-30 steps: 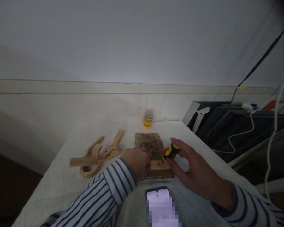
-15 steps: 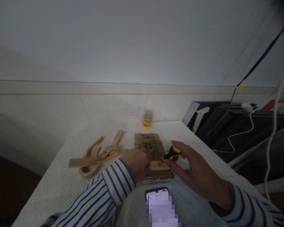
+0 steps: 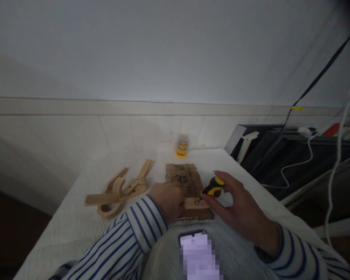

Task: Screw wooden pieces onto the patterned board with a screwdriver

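My right hand (image 3: 236,206) is closed around the handle of a yellow and black screwdriver (image 3: 212,186). Its tip points down and left at a screw (image 3: 197,202) on a light wooden piece (image 3: 190,203). My left hand (image 3: 167,200) is closed on the left end of that piece, with its fingertips partly hidden. Under the wood lies a brown printed paper packet (image 3: 186,177). Left of my left hand rest several wooden parts, among them a flat slat (image 3: 102,200), a curved piece (image 3: 110,210) and a joined arm (image 3: 137,186).
A clear container with a yellow base (image 3: 182,147) stands at the back of the white-covered table (image 3: 76,225). In front of me lies a phone (image 3: 196,252), its screen blurred. Dark panels (image 3: 268,155) and a white cable (image 3: 340,155) are off to the right.
My right hand has moved slightly right, and the screwdriver handle with it leans further to the right. My left hand and the wooden piece stay in place.
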`<state>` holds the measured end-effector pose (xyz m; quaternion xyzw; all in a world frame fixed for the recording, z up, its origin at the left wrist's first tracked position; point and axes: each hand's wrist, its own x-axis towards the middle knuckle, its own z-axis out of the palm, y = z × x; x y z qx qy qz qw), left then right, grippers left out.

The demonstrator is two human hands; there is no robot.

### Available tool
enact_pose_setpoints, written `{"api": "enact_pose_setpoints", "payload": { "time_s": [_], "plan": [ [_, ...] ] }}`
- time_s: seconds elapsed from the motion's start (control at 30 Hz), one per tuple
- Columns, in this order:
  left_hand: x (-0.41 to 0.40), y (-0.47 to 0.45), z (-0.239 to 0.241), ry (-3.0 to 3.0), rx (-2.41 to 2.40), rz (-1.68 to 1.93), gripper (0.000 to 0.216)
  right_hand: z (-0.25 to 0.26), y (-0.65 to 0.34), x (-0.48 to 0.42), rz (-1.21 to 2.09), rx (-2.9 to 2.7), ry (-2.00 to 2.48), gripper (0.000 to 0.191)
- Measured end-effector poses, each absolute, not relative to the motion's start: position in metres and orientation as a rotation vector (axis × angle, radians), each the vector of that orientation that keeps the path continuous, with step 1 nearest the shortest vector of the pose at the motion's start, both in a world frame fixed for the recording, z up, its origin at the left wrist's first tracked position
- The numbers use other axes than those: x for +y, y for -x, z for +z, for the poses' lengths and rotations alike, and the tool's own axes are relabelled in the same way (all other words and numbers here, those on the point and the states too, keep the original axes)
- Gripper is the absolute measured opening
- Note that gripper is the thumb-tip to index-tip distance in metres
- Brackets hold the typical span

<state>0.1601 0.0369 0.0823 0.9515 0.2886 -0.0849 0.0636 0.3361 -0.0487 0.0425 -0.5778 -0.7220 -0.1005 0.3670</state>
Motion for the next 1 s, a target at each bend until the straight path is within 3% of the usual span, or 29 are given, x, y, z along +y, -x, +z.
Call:
{"api": "enact_pose_setpoints", "payload": {
  "time_s": [0.4, 1.0],
  "plan": [
    [0.039, -0.16, 0.08, -2.873, 0.866, -0.255, 0.024, 0.046, -0.338, -0.055, 0.017, -1.869, 1.432, 0.058],
    [0.038, -0.159, 0.08, -2.872, 0.86, -0.242, 0.024, 0.057, -0.335, -0.05, -0.213, -2.057, 1.42, 0.05]
  ]
}}
